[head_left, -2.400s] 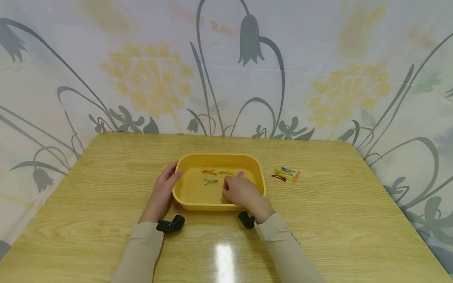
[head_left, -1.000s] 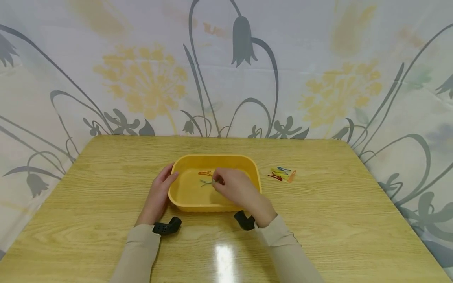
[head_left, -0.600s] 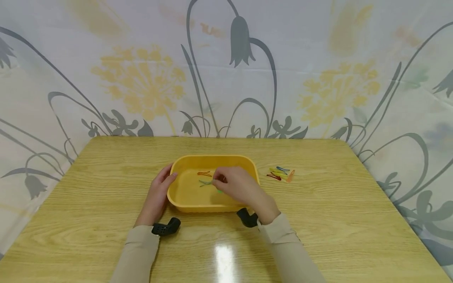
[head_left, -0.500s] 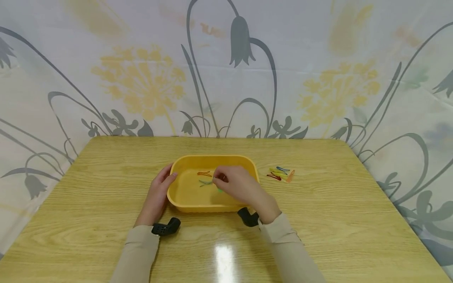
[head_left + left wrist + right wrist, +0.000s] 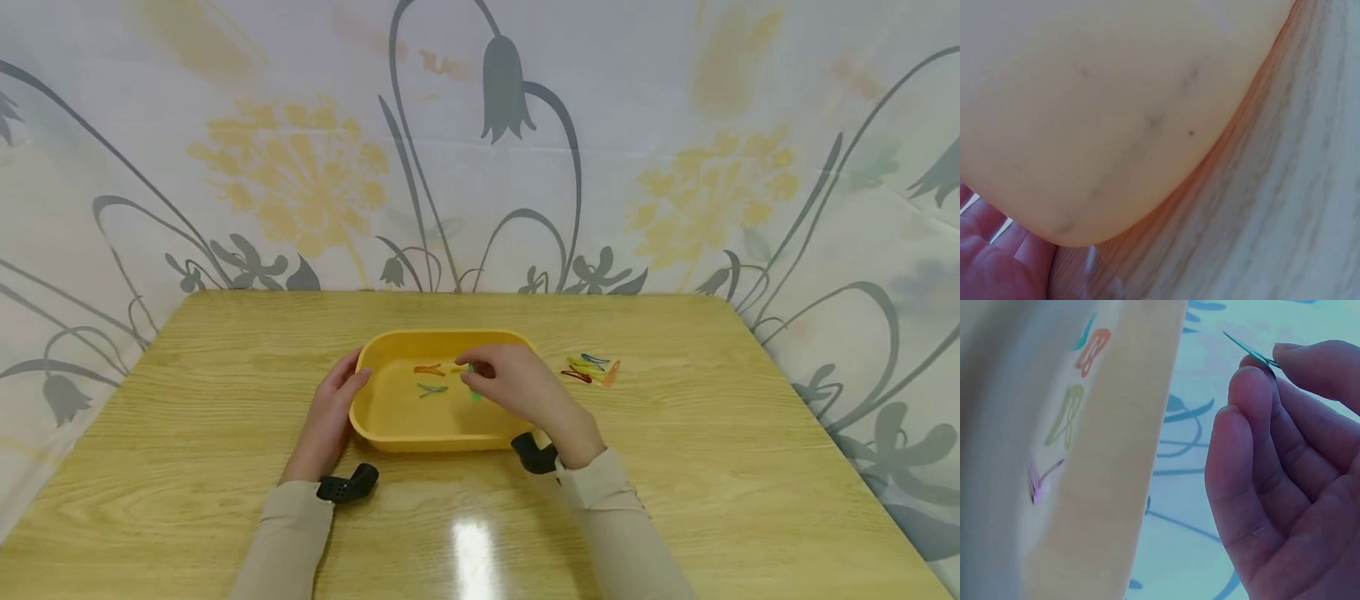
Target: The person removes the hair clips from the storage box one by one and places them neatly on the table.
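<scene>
The green hair clip [image 5: 1249, 350] was pinched between the thumb and index fingertip of the right hand [image 5: 517, 379], one end jutting free past them. A fingertip hold seemed suited to so slim a thing. These fingers hung over the yellow tray [image 5: 435, 439], the clip with them; how high above its floor they were, the head view did not settle.

The left hand [image 5: 330, 408] clasped the tray's end, thumb over the rim and the other fingers outside against the wall, likely to steady it.

To the left of the right fingertips, inside the tray, lay an orange clip [image 5: 429, 370], with a grey-green clip [image 5: 432, 388] just nearer the person. A yellow-green clip [image 5: 1066, 419] lay close by the index fingertip. They sat apart from one another, perhaps so that each had its own spot. Past the right knuckles, outside the tray, a small heap of clips [image 5: 587, 365] overlapped on the table [image 5: 750, 467].

The right hand covered part of the tray in the head view; a purple clip [image 5: 1035, 481] appeared only from the right wrist. The thumb hid the held end of the green one. The left wrist view was mostly blurred tray wall, with its fingers cut off at the edge, and the heap was too tangled to count.
</scene>
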`<control>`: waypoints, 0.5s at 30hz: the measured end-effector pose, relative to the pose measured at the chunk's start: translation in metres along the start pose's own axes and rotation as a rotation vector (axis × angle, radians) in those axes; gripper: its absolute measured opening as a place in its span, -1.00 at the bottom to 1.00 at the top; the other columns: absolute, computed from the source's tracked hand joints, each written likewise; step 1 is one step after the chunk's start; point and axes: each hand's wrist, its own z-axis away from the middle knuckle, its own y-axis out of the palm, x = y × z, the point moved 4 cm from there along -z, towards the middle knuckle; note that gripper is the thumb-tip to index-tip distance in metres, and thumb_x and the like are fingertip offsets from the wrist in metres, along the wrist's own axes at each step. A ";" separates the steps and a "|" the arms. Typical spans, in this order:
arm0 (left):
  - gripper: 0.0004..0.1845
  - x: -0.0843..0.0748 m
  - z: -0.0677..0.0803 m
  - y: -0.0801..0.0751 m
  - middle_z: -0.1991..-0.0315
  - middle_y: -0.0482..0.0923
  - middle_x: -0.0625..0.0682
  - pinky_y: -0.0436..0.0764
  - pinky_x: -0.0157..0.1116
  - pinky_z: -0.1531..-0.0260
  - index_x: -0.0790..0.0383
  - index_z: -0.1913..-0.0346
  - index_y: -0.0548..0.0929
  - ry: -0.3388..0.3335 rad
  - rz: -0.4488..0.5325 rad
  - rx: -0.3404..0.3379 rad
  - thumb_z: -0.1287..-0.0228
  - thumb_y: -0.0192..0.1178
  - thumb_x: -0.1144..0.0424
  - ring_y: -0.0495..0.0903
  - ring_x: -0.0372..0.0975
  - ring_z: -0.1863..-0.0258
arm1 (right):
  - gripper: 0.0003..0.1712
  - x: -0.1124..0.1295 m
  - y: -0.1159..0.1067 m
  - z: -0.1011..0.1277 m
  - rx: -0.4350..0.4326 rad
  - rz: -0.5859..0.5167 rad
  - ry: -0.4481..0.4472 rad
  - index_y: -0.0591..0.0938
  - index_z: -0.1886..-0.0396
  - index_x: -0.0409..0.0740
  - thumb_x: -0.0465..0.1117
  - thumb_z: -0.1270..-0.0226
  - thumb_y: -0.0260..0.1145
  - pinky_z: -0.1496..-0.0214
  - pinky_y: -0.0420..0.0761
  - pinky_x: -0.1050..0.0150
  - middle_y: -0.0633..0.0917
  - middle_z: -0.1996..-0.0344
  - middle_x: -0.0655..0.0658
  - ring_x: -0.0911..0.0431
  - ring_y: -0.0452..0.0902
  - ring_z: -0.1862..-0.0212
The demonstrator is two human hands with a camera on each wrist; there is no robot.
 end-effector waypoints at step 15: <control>-0.46 0.000 0.000 -0.001 -0.39 0.10 -0.08 0.19 -0.18 -0.31 0.02 -0.40 0.15 0.012 0.032 0.001 -0.41 -0.08 0.05 0.16 -0.25 -0.33 | -0.76 -0.022 -0.015 0.005 -0.031 -0.056 0.109 0.64 0.13 0.03 -0.03 -0.35 0.13 0.26 0.52 0.30 0.67 0.27 0.06 0.23 0.49 0.36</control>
